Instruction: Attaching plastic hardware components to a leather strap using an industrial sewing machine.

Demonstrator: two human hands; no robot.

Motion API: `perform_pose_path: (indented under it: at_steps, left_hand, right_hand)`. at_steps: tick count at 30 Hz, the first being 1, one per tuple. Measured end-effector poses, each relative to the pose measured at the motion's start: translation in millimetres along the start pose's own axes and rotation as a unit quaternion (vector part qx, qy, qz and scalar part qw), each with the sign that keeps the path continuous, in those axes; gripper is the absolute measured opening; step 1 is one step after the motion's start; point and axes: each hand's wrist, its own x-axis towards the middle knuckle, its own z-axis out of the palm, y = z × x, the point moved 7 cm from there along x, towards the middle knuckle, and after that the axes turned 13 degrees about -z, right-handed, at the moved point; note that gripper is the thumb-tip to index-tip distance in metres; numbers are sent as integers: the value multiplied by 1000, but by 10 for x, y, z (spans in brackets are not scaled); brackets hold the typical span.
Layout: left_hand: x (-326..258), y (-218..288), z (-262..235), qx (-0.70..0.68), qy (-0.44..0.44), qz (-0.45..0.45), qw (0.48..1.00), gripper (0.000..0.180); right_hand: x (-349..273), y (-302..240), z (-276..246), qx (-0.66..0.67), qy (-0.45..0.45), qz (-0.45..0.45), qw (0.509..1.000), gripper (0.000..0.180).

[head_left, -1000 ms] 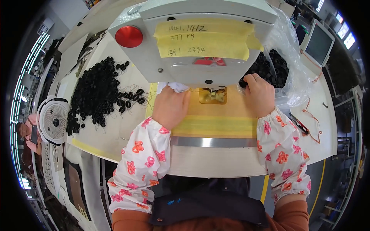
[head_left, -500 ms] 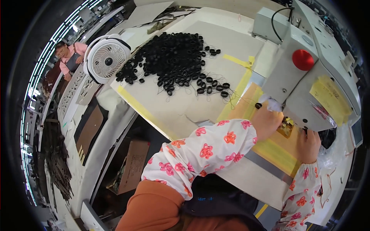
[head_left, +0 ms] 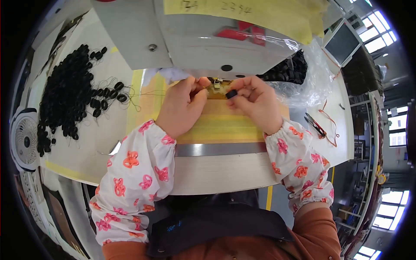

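My right hand (head_left: 261, 105) pinches a small black loop (head_left: 231, 94) between thumb and fingers, just right of the presser foot (head_left: 217, 85) of a sewing machine (head_left: 130, 34). On the foot's other side is my left hand (head_left: 182, 106), its fingers curled and thumb pressed in; what it holds, if anything, is hidden. Both hands rest over the yellow-taped work surface (head_left: 216, 125). A whitish cloth (head_left: 171, 73) shows behind my left hand. Loose threads run toward that hand from a big pile of black loops (head_left: 65, 95) on the left.
Beyond my right hand lies a clear plastic bag (head_left: 299, 89) with more black loops (head_left: 294, 69). Thread snips (head_left: 315, 125) and an orange cord (head_left: 333, 125) are on the table's right side. A white fan (head_left: 27, 138) stands at the far left. The machine head overhangs the work.
The view has swung right and now centres on the machine. My right hand now shows a black loop in its fingers. A black loop seen beside my left hand earlier no longer shows there.
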Motion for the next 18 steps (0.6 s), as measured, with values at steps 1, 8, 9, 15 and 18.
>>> perform_pose_path:
  at_steps: [1,8,9,15,18]
  left_hand:
    - [-19,-11,12,-93,-39,-30,994,11]
    - [-13,67,137,13,-160,-45,986,14]
    - [-18,58,140,16,-160,-46,986,14]
    - [-30,73,134,-35,-151,-30,987,23]
    - [-33,106,199,10,-186,-16,982,30]
  right_hand:
    - [-36,31,79,70,-3,40,997,18]
    - [-109,4,93,158,23,-17,987,21]
    - [-110,5,98,160,24,-18,987,21]
    - [-97,-8,147,136,-41,78,987,16]
    - [-72,59,173,119,-68,130,982,14]
